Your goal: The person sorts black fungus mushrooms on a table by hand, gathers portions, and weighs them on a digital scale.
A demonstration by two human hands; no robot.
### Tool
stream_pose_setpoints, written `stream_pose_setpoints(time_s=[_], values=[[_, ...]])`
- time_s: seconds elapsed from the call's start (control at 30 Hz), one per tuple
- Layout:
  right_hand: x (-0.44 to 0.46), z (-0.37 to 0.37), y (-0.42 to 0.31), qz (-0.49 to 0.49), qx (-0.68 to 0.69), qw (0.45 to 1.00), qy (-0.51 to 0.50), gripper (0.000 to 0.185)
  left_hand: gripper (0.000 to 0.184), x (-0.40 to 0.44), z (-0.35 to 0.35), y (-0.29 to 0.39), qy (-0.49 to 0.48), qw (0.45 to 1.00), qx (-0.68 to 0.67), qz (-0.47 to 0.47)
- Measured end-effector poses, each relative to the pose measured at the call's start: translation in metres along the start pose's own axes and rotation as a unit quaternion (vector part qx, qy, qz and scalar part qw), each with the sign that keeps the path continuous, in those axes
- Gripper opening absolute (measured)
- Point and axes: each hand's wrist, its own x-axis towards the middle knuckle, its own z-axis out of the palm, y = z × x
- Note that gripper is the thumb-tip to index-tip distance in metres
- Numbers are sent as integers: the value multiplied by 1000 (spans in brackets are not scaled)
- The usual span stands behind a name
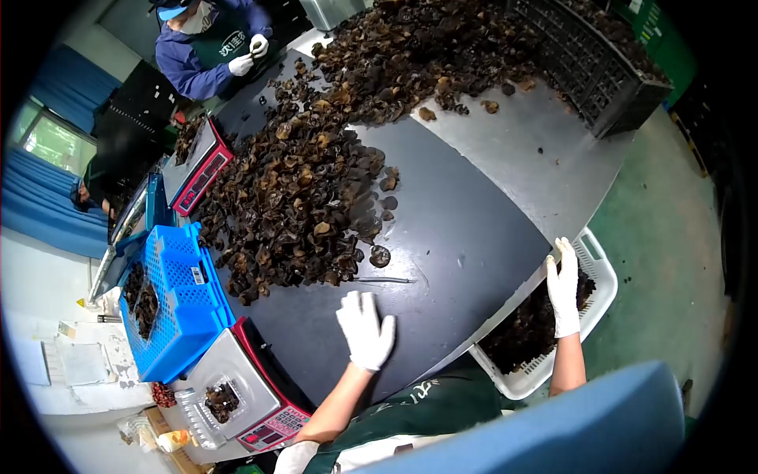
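Observation:
My left hand, in a white glove, lies on the dark table with its fingers apart and nothing in it. Just beyond its fingertips is a thin grey strip or tool, its kind unclear. A large heap of dark wood ear mushrooms spreads over the table ahead of that hand. My right hand, also gloved in white, is at the table's right edge, over a white basket holding dark pieces. Its fingers are stretched out and no object shows in it.
At left a scale bears a clear plastic box with some mushrooms. Behind it stand blue crates and a second scale. A black crate stands far right. Across the table a gloved person handles a small piece.

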Motion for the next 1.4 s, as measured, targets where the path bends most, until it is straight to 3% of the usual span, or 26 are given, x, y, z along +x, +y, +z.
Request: stream_pose_setpoints(time_s=[0.1, 0.17, 0.2, 0.23, 0.3, 0.37, 0.4, 0.43, 0.5, 0.53, 0.57, 0.6, 0.63, 0.67, 0.73, 0.77, 0.83, 0.93, 0.97, 1.0, 1.1, 1.23, 1.3, 1.33, 1.37, 1.4], values=[[4, 26, -7, -18, 18, 999, -21, 43, 74, -18, 24, 2, -102, 990, 32, -97], [7, 51, -12, -50, 23, 998, -16, 43, 66, -17, 33, 44, -161, 979, -94, 85], [11, 56, -17, -82, 1, 996, -17, 44, 60, 6, 33, 78, -353, 915, -86, 174], [14, 59, -23, -114, -23, 993, -16, 46, 52, -8, 52, 85, -144, 883, -318, 314], [23, 62, -20, -136, -43, 990, -9, 48, 47, 16, 44, 93, -179, 844, -312, 399], [28, 63, -9, -131, -45, 990, -24, 48, 51, 58, 22, 75, -213, 926, -224, 218], [30, 61, -9, -135, -43, 990, -24, 48, 57, 70, 26, 68, -144, 973, -121, 133], [29, 61, -10, -136, -43, 989, -28, 48, 63, 68, 61, 44, -21, 986, -104, 131], [29, 65, -14, -126, -76, 989, -23, 50, 66, 93, 73, 45, -38, 984, -101, 139], [29, 64, -16, -126, -77, 989, -24, 51, 68, 99, 74, 58, -124, 975, -123, 135], [28, 65, -16, -130, -75, 988, -25, 51, 70, 106, 72, 79, -209, 958, -145, 129], [28, 66, -13, -137, -77, 987, -17, 51, 65, 93, 85, 95, -148, 948, -173, 223], [28, 67, -11, -144, -79, 986, -8, 51, 60, 104, 59, 124, -310, 897, -168, 266], [28, 67, -8, -141, -78, 987, -13, 51, 56, 61, 90, 124, -171, 866, -328, 338], [29, 64, -11, -140, -68, 988, -13, 49, 46, 39, 74, 149, -409, 713, -386, 418], [30, 64, -12, -140, -67, 988, -16, 48, 41, -5, 99, 139, -315, 724, -434, 434], [31, 67, -12, -120, -66, 990, -16, 46, 35, 23, 61, 111, -223, 760, -505, 343], [37, 76, -28, -133, -85, 987, -11, 41, 30, 70, -5, 37, -37, 963, -215, 156], [43, 81, -43, -151, -66, 986, -26, 40, 30, 68, 1, -11, 47, 983, -170, 43], [48, 91, -57, -184, -32, 982, -30, 41, 32, 74, -7, -49, 194, 975, -106, -9], [71, 135, -101, -245, 60, 966, -60, 41, 42, 67, -2, -170, 364, 883, -131, -267], [115, 211, -155, -236, 181, 951, -86, 40, 50, 59, -9, -268, 294, 831, 30, -470], [139, 242, -179, -212, 205, 951, -92, 43, 50, 38, 14, -332, 253, 839, 87, -474], [151, 256, -188, -202, 198, 955, -91, 44, 52, 31, 10, -342, 61, 850, 278, -444], [163, 270, -196, -191, 192, 959, -89, 45, 54, 47, -3, -324, 220, 841, 69, -490], [176, 283, -204, -171, 216, 956, -97, 46, 55, 55, -4, -329, 264, 835, 25, -482]])
